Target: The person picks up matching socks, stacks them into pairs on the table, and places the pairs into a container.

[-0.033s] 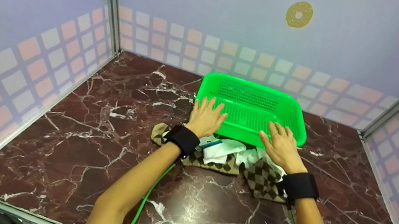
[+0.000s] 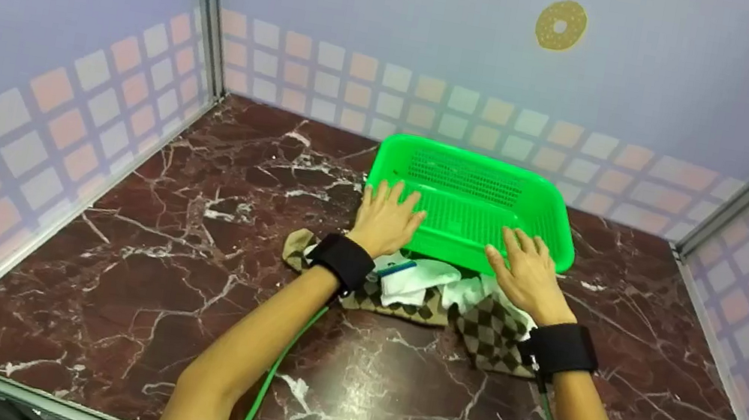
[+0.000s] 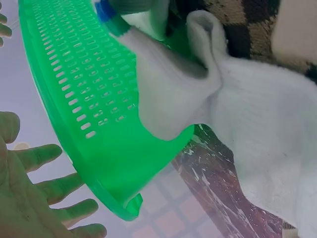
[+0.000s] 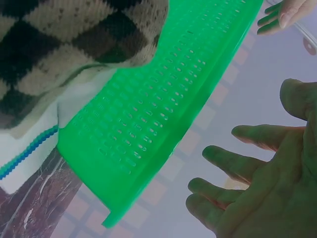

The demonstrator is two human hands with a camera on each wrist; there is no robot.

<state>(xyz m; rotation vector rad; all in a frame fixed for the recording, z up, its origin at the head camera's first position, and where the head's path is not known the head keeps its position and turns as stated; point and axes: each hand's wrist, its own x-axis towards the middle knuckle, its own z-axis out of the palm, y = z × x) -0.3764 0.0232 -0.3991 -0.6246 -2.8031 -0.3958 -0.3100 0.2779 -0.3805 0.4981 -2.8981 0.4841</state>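
In the head view we see a green perforated plastic basket (image 2: pixel 461 213) right of centre on a dark-red marbled worktop (image 2: pixel 176 306). Our left hand (image 2: pixel 384 223) and right hand (image 2: pixel 527 277) reach over its near rim, each grip loose, fingers spread; we cannot tell whether they touch it. Below it lie white fabric pieces (image 2: pixel 420 280) and brown-and-beige checked knit pieces (image 2: pixel 493 340).

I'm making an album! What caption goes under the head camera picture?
Two arms stretch over checkered cloth and white cloth toward a green basket on a marbled red table.
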